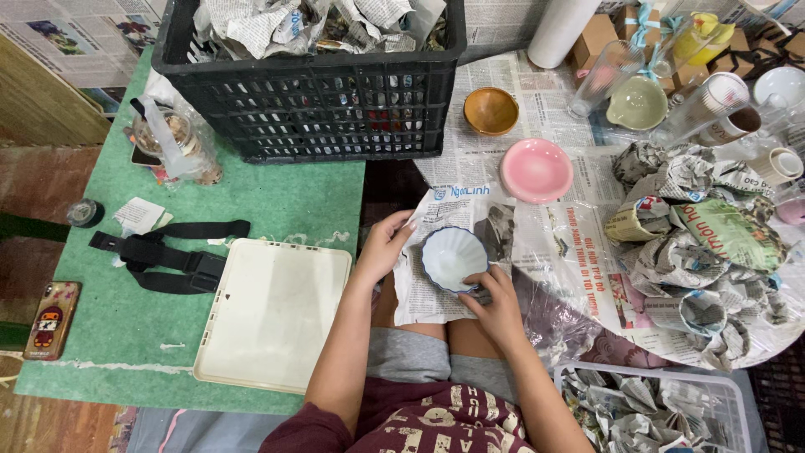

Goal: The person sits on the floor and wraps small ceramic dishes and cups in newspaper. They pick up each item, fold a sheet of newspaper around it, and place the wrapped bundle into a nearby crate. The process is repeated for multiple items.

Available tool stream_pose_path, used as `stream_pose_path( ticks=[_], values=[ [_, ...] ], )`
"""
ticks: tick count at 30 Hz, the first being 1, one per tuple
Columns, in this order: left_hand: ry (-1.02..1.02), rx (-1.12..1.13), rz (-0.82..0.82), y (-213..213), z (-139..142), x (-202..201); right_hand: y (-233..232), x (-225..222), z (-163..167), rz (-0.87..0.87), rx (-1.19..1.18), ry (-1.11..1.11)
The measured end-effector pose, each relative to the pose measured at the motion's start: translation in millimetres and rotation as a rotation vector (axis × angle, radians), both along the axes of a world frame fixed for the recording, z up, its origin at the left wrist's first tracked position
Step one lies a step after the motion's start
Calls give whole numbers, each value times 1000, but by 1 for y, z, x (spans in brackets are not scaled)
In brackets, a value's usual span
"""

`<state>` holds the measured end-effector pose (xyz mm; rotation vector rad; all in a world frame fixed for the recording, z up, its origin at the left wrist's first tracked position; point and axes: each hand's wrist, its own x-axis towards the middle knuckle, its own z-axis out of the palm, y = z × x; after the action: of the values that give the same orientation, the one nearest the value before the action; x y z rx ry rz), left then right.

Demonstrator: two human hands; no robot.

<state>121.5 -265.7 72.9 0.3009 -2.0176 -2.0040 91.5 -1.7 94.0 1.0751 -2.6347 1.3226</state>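
Note:
A small white fluted bowl with a blue rim (pixel 453 258) sits on a sheet of newspaper (pixel 423 289) spread over my lap. My right hand (pixel 496 304) grips the bowl's near right rim. My left hand (pixel 386 243) pinches the upper left edge of the newspaper sheet, just left of the bowl.
A pink bowl (pixel 536 169), an orange bowl (pixel 490 110), a green bowl (pixel 637 103), cups and glasses stand on the newspaper-covered table. Newspaper-wrapped bundles (pixel 696 243) pile at right. A black crate (pixel 310 84) and a white tray (pixel 272 315) rest on the green mat. A clear basket (pixel 654 411) sits below.

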Motion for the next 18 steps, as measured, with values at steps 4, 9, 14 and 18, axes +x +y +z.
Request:
stream_pose_path(
  ticks=[4,9,14,18],
  values=[
    [-46,-230,-3,16,27,10,-2,-2,1,4,3,36],
    [83,-953,-138,51,41,16,-5,-4,7,-9,6,9],
    [75,-958,-142,59,32,24,10,-7,3,-165,42,290],
    [104,-949,-170,55,28,22,35,-18,-16,-328,74,38]
  ],
)
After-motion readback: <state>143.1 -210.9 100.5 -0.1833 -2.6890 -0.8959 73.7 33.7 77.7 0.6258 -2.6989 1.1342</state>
